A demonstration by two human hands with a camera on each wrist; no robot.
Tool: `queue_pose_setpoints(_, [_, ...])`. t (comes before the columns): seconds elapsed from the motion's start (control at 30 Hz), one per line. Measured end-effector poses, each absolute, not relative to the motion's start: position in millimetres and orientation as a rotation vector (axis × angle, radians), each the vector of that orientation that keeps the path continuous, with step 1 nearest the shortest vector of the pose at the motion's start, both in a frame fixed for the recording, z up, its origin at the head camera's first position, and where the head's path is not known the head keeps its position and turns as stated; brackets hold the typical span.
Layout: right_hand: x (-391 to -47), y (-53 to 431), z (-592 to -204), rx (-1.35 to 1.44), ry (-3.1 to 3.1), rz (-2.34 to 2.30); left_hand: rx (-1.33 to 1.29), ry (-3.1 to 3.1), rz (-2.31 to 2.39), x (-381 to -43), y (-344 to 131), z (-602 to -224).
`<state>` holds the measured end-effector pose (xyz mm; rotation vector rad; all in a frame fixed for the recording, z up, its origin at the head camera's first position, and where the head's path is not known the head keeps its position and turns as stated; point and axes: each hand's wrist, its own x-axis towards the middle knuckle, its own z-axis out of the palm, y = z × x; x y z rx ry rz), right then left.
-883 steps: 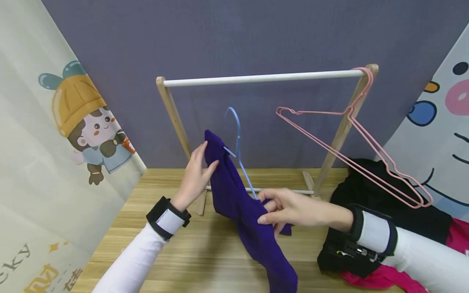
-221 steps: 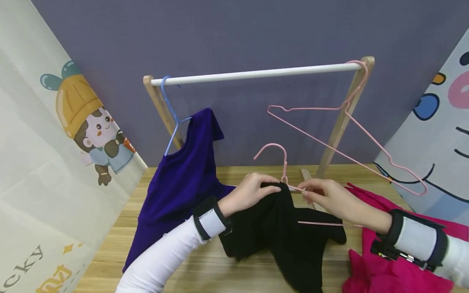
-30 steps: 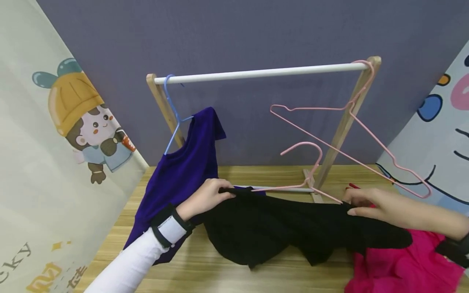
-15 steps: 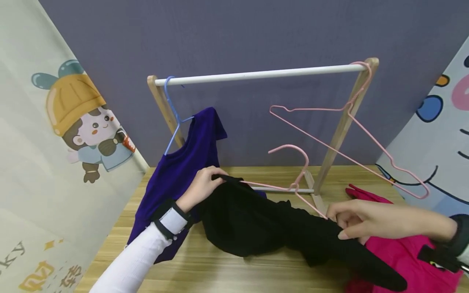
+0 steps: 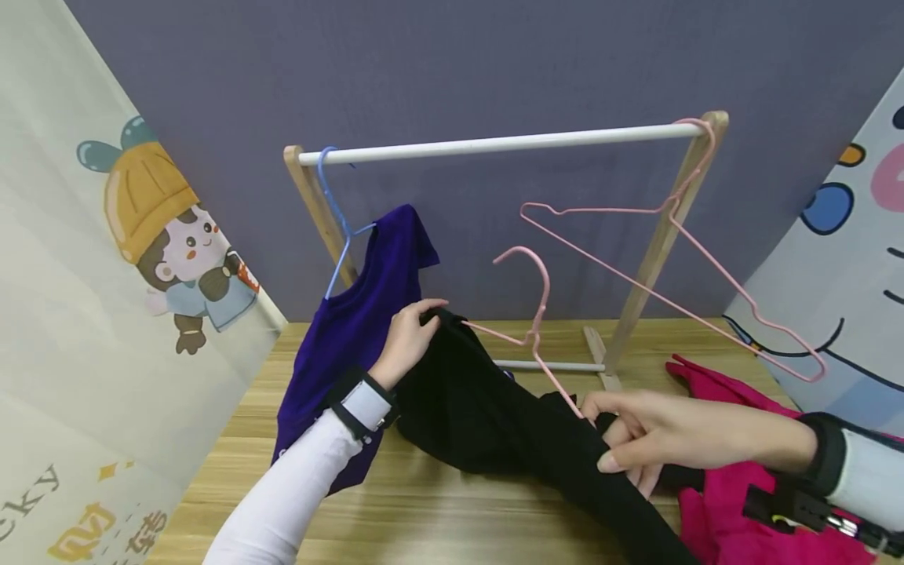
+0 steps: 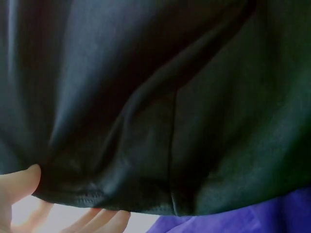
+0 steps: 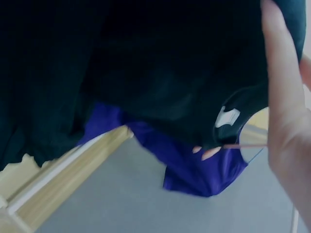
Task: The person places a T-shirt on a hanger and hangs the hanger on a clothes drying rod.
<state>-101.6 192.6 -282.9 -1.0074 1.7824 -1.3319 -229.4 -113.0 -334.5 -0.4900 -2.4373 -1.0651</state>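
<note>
A black T-shirt [image 5: 487, 408] hangs slantwise between both hands, with a pink hanger [image 5: 541, 306] inside its neck, hook up. My left hand [image 5: 404, 345] pinches the shirt at its upper left shoulder. In the left wrist view the thumb [image 6: 22, 183] lies on the black cloth, fingers behind it. My right hand [image 5: 660, 439] grips the other shoulder, where the hanger's lower arm runs into the cloth. The right wrist view shows a white neck label [image 7: 226, 117] inside the collar. The hanger's arm ends are hidden in the cloth.
A wooden rack with a white rail [image 5: 494, 146] stands behind. At its left end a purple T-shirt [image 5: 381, 267] hangs on a blue hanger [image 5: 330, 196]. An empty pink hanger [image 5: 600, 209] hangs at the right end. A crimson garment [image 5: 734, 502] lies on the wooden table at right.
Over the last second my right hand has moved left and down, and my left hand slightly up, tilting the shirt and hanger. Earlier, the purple T-shirt went onto the rail.
</note>
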Motion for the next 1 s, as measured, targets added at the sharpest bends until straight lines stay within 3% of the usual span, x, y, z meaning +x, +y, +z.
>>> queue_pose_setpoints(0.5, [-98,159,-262,-1.042,1.772,-1.522,-0.429,-2.575,-1.097,-230,-116,-335])
queue_pose_setpoints(1.0, [-129,138,-215,-1.078,2.059,-1.611,-0.520,-2.678,-1.074,-226,-127,-347])
